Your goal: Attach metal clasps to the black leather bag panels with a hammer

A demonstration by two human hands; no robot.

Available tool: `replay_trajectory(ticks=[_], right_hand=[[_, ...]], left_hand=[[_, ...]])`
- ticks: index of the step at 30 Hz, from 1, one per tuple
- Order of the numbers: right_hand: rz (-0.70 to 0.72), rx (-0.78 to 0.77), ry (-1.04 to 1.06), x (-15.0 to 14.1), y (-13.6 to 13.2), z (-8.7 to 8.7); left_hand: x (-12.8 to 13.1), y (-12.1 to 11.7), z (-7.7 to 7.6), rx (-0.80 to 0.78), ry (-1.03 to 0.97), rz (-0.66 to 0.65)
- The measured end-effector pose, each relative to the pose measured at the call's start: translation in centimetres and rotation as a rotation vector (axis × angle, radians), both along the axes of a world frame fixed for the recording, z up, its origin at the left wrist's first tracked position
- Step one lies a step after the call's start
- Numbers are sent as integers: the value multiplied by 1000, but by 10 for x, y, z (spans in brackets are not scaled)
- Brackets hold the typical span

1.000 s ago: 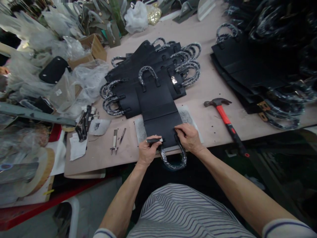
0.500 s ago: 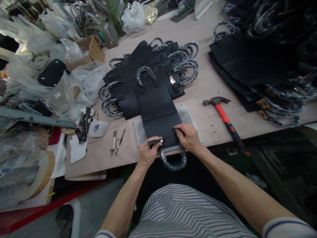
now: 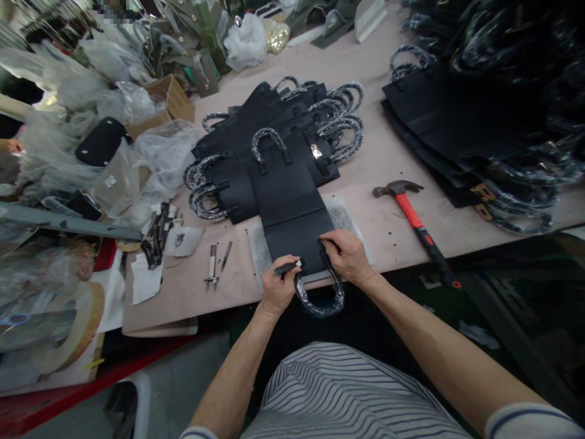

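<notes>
A black bag panel (image 3: pixel 295 210) with a crease across it lies lengthwise before me, its near end over a pale slab (image 3: pixel 346 221). A plastic-wrapped bag handle (image 3: pixel 320 310) loops off that end past the table's edge. My left hand (image 3: pixel 280 291), closed, pinches a short black piece with a white tip (image 3: pixel 287 267) beside the panel's near left corner. At the near right corner my right hand (image 3: pixel 346 255) is closed, thumb and fingers pinched at the handle's right end; what lies between the fingertips is hidden. Another wrapped handle (image 3: pixel 269 133) tops the panel's far end.
A claw hammer (image 3: pixel 411 213) with a red and black grip lies to the right. Stacked black bag panels (image 3: pixel 237 189) lie beyond, more (image 3: pixel 439 122) at the right. Small metal tools (image 3: pixel 212 268) lie left of the slab. Plastic bags (image 3: pixel 167 149) and a cardboard box (image 3: pixel 176 100) crowd the left.
My left hand has shifted slightly right and toward me, and the black piece in it has tilted. My right hand stays at the handle's right end. The view has shifted slightly.
</notes>
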State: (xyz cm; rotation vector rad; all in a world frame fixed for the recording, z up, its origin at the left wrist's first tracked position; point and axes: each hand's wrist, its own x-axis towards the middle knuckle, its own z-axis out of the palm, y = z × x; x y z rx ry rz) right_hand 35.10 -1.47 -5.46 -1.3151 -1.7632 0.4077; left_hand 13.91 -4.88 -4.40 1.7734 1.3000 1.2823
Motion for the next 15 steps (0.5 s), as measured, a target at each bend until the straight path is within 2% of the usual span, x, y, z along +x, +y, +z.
replay_trajectory(ticks=[9, 15], right_hand=[[-8, 3, 4, 0, 0, 0], [-12, 0, -4, 0, 0, 1]], left_hand=[[0, 3, -1, -18, 12, -9], [4, 9, 1, -9, 42, -106]])
